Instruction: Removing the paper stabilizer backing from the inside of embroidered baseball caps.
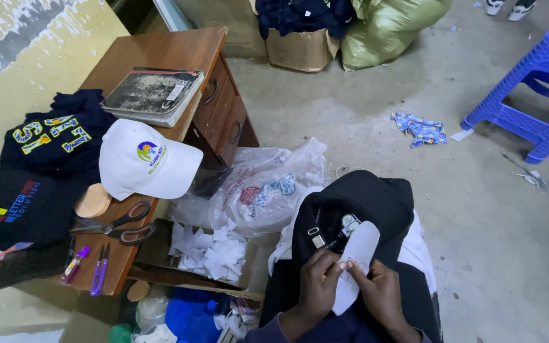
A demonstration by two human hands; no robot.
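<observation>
A black garment (363,203) lies over my lap with a white oval backing piece (358,251) on it. My left hand (318,286) pinches the near edge of the white piece. My right hand (382,295) grips it from the other side, fingertips close to the left hand's. A small embroidered patch and a metal clip (317,240) show on the black fabric just above the white piece.
A wooden desk (179,51) at left holds a white cap (144,162), black garments (52,143), a worn book (154,95), scissors (117,227) and small snips (100,270). A box of white scraps (211,251), a plastic bag (262,187), a blue stool (535,82) and sacks stand around.
</observation>
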